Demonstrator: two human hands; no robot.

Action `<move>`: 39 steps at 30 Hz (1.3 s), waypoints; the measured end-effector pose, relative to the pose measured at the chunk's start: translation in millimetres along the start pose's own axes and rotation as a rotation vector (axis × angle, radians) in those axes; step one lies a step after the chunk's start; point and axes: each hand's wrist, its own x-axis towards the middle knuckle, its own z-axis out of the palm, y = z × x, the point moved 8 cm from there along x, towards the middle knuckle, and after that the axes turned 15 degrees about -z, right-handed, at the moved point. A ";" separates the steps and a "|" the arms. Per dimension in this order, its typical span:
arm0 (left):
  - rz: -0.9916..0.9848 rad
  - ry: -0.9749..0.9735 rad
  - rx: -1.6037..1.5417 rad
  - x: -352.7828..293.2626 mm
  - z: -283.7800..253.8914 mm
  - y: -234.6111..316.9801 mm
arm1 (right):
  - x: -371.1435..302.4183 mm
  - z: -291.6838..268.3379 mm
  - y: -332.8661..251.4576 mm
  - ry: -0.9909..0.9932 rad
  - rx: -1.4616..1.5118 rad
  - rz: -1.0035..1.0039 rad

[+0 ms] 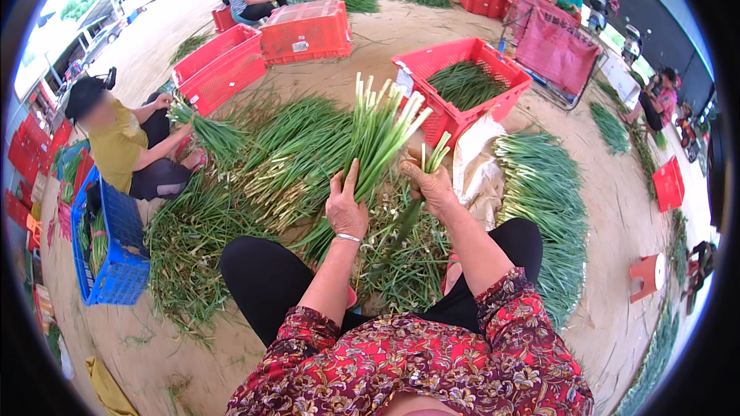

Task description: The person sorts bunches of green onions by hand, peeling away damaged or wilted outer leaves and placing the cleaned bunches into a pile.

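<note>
My left hand [347, 206] is closed around a thick bunch of spring onions [381, 131], its pale cut-looking ends pointing up and away from me. To its right, my right hand [433, 189] grips a few more spring onion stalks [436, 154] between thumb and fingers, their leaves hanging down. The two hands are apart, above loose leaves and scraps [401, 273] between my knees. Beyond my left hand lies a big heap of spring onions [297, 158]. On my right, others form a neat row [543, 208], pale ends toward my side.
A red crate [443, 119] holding greens stands ahead, with a white sack [472, 166] beside it. At left sit a blue crate [116, 270] and a co-worker [123, 139] handling a bunch. More red crates [304, 31] stand farther off. A red stool [647, 277] is at right.
</note>
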 end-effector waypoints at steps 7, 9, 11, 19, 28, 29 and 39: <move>0.300 -0.009 0.130 -30.5 11.6 46.0 | 5.6 -4.7 -10.8 0.131 0.255 -0.036; 0.298 -0.033 0.072 -38.4 12.9 52.8 | 4.4 -16.0 -22.0 0.207 0.288 -0.032; 0.359 -0.016 0.074 -45.0 18.1 56.0 | 10.9 -29.5 -22.2 0.183 0.312 -0.066; 0.503 -0.074 0.045 -72.8 33.7 67.1 | 12.2 -47.6 -12.3 0.152 0.475 0.069; 0.497 -0.166 -0.019 -78.0 39.6 67.1 | 9.9 -40.6 -26.2 -0.014 0.454 -0.010; 0.484 -0.197 -0.033 -78.0 41.8 66.3 | 9.3 -37.7 -29.0 -0.062 0.465 -0.015; 0.136 -0.788 -0.574 -35.9 61.4 34.6 | 14.2 -63.3 -16.6 0.012 0.431 0.014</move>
